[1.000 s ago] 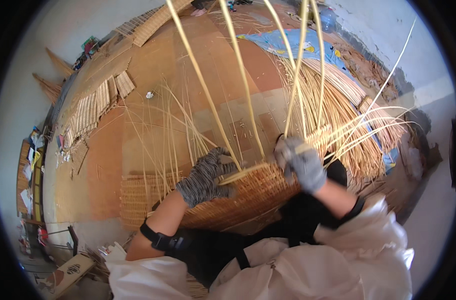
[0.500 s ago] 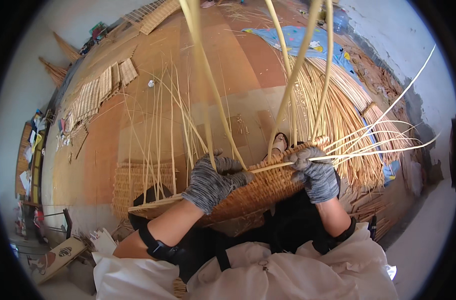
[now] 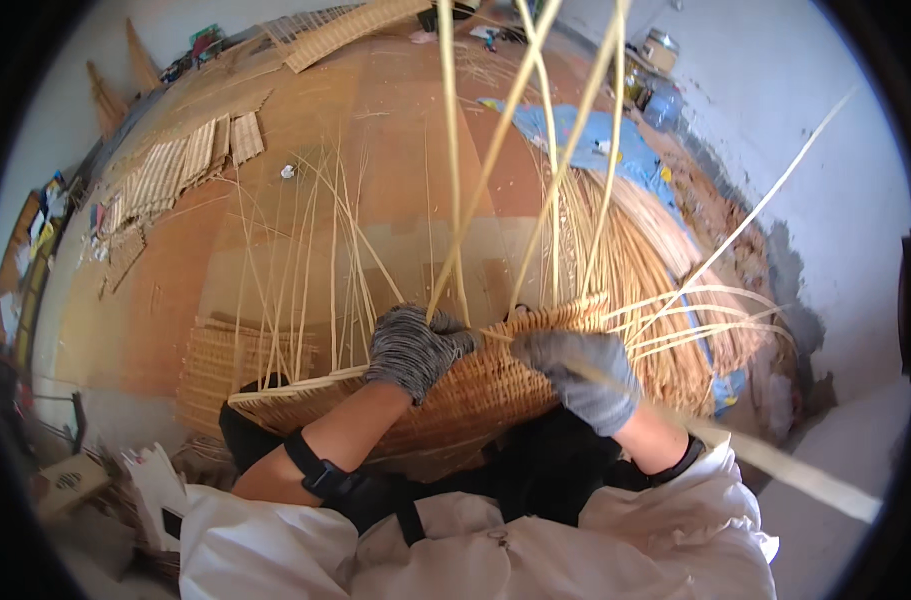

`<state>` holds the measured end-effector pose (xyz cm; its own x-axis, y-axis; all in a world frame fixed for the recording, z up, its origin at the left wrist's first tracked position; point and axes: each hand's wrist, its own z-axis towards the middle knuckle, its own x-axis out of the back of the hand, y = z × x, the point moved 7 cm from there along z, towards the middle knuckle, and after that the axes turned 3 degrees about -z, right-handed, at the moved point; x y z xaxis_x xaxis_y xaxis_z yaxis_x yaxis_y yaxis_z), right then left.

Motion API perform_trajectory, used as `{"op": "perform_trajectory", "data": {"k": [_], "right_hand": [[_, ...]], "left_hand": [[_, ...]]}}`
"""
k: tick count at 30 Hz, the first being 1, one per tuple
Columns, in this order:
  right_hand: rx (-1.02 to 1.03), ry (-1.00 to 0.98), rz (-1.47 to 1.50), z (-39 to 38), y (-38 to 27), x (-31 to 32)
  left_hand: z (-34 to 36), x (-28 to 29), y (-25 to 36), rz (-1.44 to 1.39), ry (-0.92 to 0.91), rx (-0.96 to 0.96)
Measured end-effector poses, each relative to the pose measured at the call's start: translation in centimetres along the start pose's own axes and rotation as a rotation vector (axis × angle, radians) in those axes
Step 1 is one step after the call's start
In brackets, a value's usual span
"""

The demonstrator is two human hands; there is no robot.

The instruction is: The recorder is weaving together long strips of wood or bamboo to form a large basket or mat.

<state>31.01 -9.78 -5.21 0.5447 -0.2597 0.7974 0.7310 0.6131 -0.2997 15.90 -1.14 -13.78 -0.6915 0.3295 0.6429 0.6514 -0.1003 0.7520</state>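
Note:
A woven wicker panel or basket [image 3: 475, 405] lies across my lap, with long pale willow rods [image 3: 503, 140] rising from its upper edge. My left hand [image 3: 415, 352], in a grey knit glove, is closed on that edge beside the base of the uprights. Slightly blurred, my gloved right hand [image 3: 580, 380] is closed round a loose willow rod [image 3: 790, 470]. The rod's tip end runs from the edge past my right forearm toward the lower right. More thin rods [image 3: 710, 300] stick out from the right end of the weave.
A big bundle of willow rods [image 3: 635, 300] lies on the floor at the right, near a blue patterned cloth [image 3: 575, 135]. Several woven panels [image 3: 180, 165] lie at the far left. Another woven piece [image 3: 235, 370] sits just left of the work. A white wall [image 3: 775, 90] bounds the right.
My right hand has moved left along the edge, close to the left hand. Its rod has swung from pointing right to the lower right. The left hand stays on the edge.

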Motion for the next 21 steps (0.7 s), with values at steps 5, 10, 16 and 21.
{"op": "perform_trajectory", "data": {"k": [5,10,16,21], "right_hand": [[-0.371,-0.447,-0.557,10.4,1.7,-4.6],[-0.724,-0.581,-0.490,7.7,3.3,-9.2],[-0.503,-0.848,-0.535,5.1,2.9,-10.5],[-0.306,-0.808,-0.569,5.8,0.6,-8.2]], "left_hand": [[-0.5,0.3,0.0,-0.150,-0.223,-0.189],[0.6,-0.3,-0.9,-0.018,-0.249,-0.188],[-0.5,1.5,1.0,0.388,-0.209,-0.604],[1.3,0.5,-0.5,0.332,-0.384,-0.390]]}}
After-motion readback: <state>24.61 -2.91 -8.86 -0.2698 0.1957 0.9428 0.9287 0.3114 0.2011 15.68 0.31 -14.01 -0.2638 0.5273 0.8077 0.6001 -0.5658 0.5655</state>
